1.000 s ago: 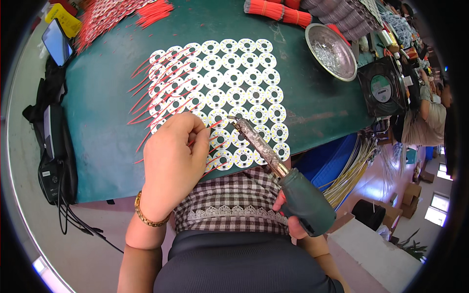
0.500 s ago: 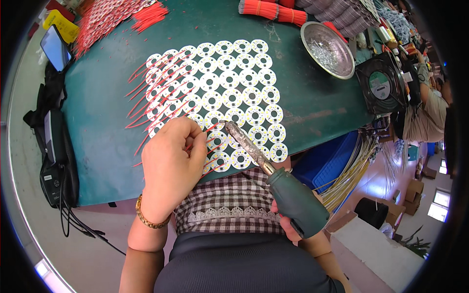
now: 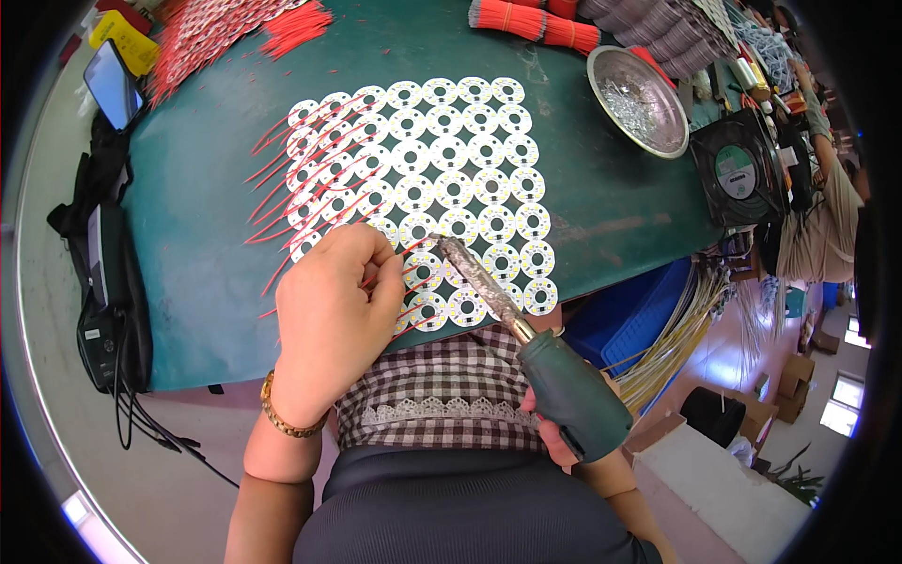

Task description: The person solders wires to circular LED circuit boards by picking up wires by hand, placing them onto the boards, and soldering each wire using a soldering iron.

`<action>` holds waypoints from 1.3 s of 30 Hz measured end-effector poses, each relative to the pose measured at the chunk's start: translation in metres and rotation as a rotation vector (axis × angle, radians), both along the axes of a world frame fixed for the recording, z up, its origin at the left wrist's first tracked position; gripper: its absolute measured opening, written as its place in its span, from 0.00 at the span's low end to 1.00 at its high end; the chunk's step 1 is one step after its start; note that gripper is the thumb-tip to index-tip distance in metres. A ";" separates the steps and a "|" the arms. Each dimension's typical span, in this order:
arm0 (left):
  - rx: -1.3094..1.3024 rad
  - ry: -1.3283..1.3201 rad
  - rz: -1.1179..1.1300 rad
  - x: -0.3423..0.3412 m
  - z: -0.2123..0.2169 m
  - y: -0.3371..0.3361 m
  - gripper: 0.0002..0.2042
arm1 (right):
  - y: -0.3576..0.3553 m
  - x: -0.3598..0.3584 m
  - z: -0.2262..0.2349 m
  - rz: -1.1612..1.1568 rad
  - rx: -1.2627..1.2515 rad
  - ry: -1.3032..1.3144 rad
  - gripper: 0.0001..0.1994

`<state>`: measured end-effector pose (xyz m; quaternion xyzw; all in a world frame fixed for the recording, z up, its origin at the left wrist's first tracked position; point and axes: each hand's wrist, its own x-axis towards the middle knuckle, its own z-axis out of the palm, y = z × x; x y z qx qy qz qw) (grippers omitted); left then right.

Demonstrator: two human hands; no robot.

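Rows of round white LED circuit boards (image 3: 454, 189), each with a hole in its middle, form one square sheet on the green table. My left hand (image 3: 340, 305) is over the sheet's near left part, thumb and fingers pinched on a thin red wire (image 3: 414, 247). That wire's end reaches a disc at the tip of a soldering iron (image 3: 481, 282). My right hand (image 3: 554, 437) grips the iron's dark green handle from below, mostly hidden by it. Other red wires (image 3: 272, 214) stick out leftward from the left columns of discs. Whether the tip touches the disc I cannot tell.
A metal bowl (image 3: 639, 101) with silvery bits stands at the back right, beside a black fan (image 3: 738, 174). Red wire bundles (image 3: 534, 23) and wired discs (image 3: 211, 33) lie at the far edge. A phone (image 3: 114, 83) leans at left; a blue bin (image 3: 629, 315) sits right below the table.
The view has shifted a little, so the scene sits slightly further right. The iron's tip has moved very slightly right against the discs. My left hand keeps its pinch on the wire.
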<state>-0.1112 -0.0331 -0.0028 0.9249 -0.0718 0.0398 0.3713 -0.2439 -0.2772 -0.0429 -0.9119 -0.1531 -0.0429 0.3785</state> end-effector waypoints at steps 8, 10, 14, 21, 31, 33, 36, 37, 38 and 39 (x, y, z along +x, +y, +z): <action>0.038 -0.005 -0.016 0.000 0.002 0.002 0.04 | -0.004 -0.017 -0.019 -0.057 0.380 0.089 0.16; 0.041 -0.019 -0.034 0.000 0.001 0.003 0.04 | -0.003 -0.012 -0.017 -0.040 0.469 0.083 0.17; -0.042 0.086 -0.013 -0.001 0.014 0.017 0.02 | -0.013 -0.005 -0.003 -0.142 -0.062 0.317 0.09; -0.267 -0.075 0.112 0.007 0.015 0.009 0.04 | 0.002 -0.006 -0.002 -0.206 0.661 0.350 0.19; -0.140 -0.009 0.088 0.012 -0.008 0.001 0.04 | 0.008 0.004 0.012 -0.181 0.563 0.348 0.09; -0.129 -0.001 0.103 0.011 -0.006 0.000 0.04 | 0.008 0.005 0.010 -0.167 0.524 0.332 0.08; -0.089 -0.036 0.072 0.011 -0.006 0.002 0.03 | 0.002 0.008 0.005 -0.097 0.453 0.315 0.10; -0.089 -0.035 0.071 0.011 -0.006 0.002 0.03 | 0.000 0.009 0.004 -0.041 0.422 0.313 0.13; -0.088 -0.032 0.072 0.011 -0.007 0.002 0.03 | 0.003 0.010 0.005 -0.042 0.422 0.313 0.13; -0.086 -0.029 0.072 0.012 -0.007 0.002 0.03 | 0.007 0.010 0.007 -0.093 0.437 0.315 0.12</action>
